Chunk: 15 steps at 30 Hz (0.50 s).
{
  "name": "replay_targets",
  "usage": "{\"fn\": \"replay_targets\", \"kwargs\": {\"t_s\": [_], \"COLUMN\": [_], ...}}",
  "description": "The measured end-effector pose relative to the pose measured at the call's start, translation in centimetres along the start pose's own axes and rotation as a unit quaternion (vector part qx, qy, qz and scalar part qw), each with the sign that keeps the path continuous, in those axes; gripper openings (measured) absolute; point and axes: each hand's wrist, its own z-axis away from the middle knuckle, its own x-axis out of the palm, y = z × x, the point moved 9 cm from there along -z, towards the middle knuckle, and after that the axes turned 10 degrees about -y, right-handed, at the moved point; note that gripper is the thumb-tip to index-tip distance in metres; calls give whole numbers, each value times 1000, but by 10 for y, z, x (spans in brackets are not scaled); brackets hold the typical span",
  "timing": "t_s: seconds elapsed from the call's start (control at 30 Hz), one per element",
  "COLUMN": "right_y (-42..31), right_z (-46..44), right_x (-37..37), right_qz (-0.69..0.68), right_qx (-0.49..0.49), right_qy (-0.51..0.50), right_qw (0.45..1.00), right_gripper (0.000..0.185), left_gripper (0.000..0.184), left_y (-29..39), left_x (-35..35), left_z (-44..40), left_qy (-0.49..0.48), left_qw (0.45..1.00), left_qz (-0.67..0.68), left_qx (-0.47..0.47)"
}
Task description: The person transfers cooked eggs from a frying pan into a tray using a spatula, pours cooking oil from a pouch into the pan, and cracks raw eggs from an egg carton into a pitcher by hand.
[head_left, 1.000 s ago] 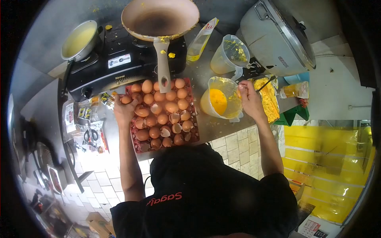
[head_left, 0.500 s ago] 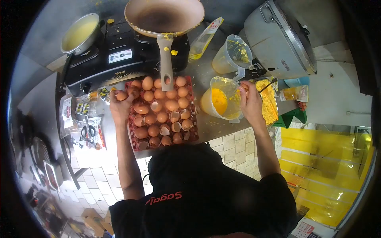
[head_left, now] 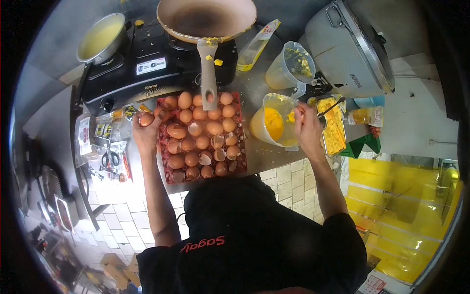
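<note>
- One smooth brown egg (head_left: 146,119) held in the curled fingers of the left hand (head_left: 145,134), beside the tray's far-left corner.
- Right hand (head_left: 307,130): fingers bent together at the rim of the translucent plastic jug (head_left: 281,104); cannot tell what they pinch.
- Jug contains yellow liquid (head_left: 273,126); stands on the grey metal counter (head_left: 262,160).
- Red moulded tray (head_left: 244,160) carries brown eggs (head_left: 214,128) and broken shells (head_left: 205,158).

PLACE: kitchen | SHOWN BY: stove (head_left: 122,83), frying pan (head_left: 208,22), large lidded cooker (head_left: 334,61), eggs (head_left: 214,128)
</note>
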Motion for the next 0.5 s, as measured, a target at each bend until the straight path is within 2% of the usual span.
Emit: {"fn": "replay_targets", "kwargs": {"t_s": [0.1, 0.2, 0.4, 0.5], "right_y": [-5, -2, -5, 8], "right_z": [1, 3, 1, -5], "right_x": [-10, -6, -12, -5], "right_qz": [9, 11, 4, -75], "right_qx": [-24, -17, -43, 27], "right_qy": [51, 26, 47, -2], "right_qw": [998, 999, 998, 997], "right_gripper": [18, 17, 16, 17], "left_gripper": [43, 44, 44, 44], "left_y": [4, 1, 10, 8], "left_x": [-4, -5, -6, -5], "left_z": [5, 2, 9, 10], "left_qy": [6, 8, 15, 1], "left_qw": [1000, 1000, 1000, 1000], "left_qz": [-15, 11, 10, 21], "left_qx": [-9, 0, 2, 6]}}
